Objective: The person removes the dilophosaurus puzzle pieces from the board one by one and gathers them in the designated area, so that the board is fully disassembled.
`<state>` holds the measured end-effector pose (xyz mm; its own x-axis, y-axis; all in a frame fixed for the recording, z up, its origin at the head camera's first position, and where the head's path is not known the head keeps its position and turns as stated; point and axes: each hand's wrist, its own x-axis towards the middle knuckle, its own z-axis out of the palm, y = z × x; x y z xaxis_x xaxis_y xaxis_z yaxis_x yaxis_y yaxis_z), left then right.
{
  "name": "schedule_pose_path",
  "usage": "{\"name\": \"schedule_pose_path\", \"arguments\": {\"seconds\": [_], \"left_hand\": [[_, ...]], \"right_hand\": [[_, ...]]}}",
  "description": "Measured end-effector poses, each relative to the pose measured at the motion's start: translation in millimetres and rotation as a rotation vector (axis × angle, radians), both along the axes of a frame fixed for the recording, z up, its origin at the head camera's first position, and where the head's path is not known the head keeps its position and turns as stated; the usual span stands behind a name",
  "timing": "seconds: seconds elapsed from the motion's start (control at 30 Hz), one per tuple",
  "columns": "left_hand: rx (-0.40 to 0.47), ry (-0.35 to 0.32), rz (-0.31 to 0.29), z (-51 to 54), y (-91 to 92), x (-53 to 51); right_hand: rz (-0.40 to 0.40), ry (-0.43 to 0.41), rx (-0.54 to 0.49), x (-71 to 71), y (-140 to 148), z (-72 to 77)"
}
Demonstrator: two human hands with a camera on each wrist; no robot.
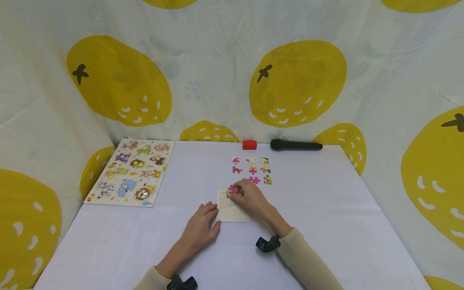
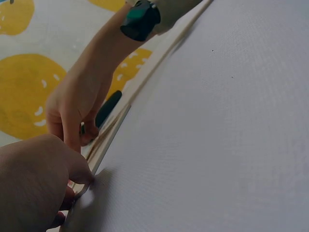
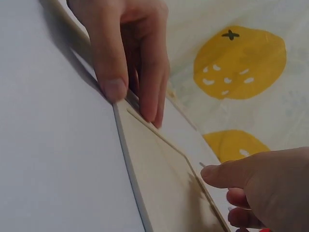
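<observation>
A pale wooden puzzle tray with a raised rim lies near the middle of the white table. My left hand rests at its left side; in the right wrist view, the thumb touches the near corner and the straight fingers lie along the rim. Over the tray's far left part, my right hand pinches a pink and green jigsaw piece between thumb and fingers. Whether that piece touches the tray is unclear. Just beyond the right hand, several loose jigsaw pieces lie in rough rows.
An animal picture board lies at the far left of the table. Along the back edge are a red block and a black microphone-shaped object. A curtain with yellow fruit prints hangs behind the table.
</observation>
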<state>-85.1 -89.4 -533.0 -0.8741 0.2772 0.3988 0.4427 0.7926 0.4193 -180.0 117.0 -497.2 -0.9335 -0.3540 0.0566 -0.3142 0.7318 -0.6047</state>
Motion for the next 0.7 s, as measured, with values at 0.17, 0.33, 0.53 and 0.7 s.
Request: {"name": "schedule_pose_path", "arguments": {"seconds": [0.17,0.33,0.53,0.7], "left_hand": [[0.005,0.02,0.002,-1.1,0.2,-0.6],[0.008,0.053,0.004,-2.6,0.4,-1.1],[0.003,0.039,0.005,-1.4,0.7,-0.3],[0.003,0.026,0.0,0.0,-0.1,0.5]], "right_hand": [[-0.053,0.026,-0.016,-13.1,2,-2.8],[-0.091,0.033,-0.006,-23.8,3,-5.9],[-0.12,0.017,0.034,-31.8,3,-7.9],[-0.126,0.014,0.067,-34.7,3,-8.5]]}}
